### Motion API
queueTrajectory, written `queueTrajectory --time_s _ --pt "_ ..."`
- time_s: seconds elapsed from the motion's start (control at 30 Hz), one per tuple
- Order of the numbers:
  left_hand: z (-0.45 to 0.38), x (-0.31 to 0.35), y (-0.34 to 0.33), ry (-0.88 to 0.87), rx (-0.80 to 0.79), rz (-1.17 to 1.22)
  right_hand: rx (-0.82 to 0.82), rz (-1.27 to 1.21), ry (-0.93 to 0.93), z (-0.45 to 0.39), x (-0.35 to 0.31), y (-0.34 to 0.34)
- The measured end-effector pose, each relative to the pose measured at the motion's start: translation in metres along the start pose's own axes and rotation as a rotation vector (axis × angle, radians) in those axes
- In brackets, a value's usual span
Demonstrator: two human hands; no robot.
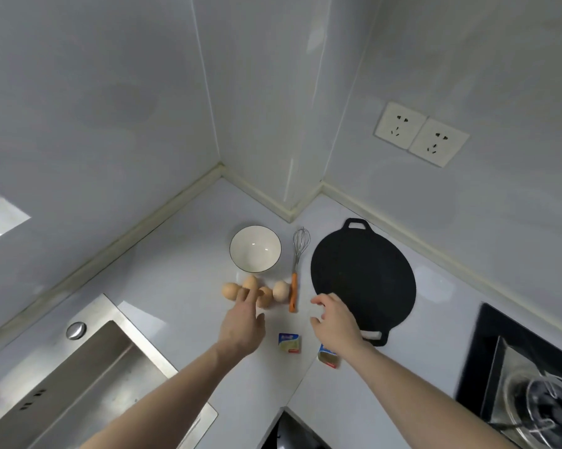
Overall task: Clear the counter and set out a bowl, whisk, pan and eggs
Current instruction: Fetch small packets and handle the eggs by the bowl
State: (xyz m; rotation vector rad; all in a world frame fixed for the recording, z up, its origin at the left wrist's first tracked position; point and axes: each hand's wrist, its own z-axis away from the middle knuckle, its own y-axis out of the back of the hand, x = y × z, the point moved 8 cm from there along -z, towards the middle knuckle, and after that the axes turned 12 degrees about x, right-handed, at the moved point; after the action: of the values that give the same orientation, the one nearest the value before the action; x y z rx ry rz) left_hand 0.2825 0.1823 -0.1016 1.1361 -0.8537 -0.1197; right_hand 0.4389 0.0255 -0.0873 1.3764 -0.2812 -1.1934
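Four eggs lie on the bench near the bowl, whisk and pan, left hand touching them with straight fingers, right hand loosely spread and empty, so only steadying them seems left.

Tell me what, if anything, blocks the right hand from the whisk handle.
Nothing visible does. The right hand hovers open just right of the whisk, with only bare counter between them; the eggs lie beyond the handle.
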Motion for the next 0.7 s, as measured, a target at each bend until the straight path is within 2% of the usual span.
queueTrajectory --time_s 0.1,0.23,0.7 --pt "-0.017 0.004 0.002 -0.119 0.016 -0.066 -0.01 0.015 0.09 -0.024 -0.041 -0.006" --pt "-0.024 0.007 -0.01 -0.213 -0.047 -0.122 -0.038 0.125 0.196 -0.043 -0.069 -0.025" --pt "-0.033 0.003 -0.022 -0.202 -0.117 -0.16 -0.144 0.196 0.258 -0.047 -0.07 -0.061"
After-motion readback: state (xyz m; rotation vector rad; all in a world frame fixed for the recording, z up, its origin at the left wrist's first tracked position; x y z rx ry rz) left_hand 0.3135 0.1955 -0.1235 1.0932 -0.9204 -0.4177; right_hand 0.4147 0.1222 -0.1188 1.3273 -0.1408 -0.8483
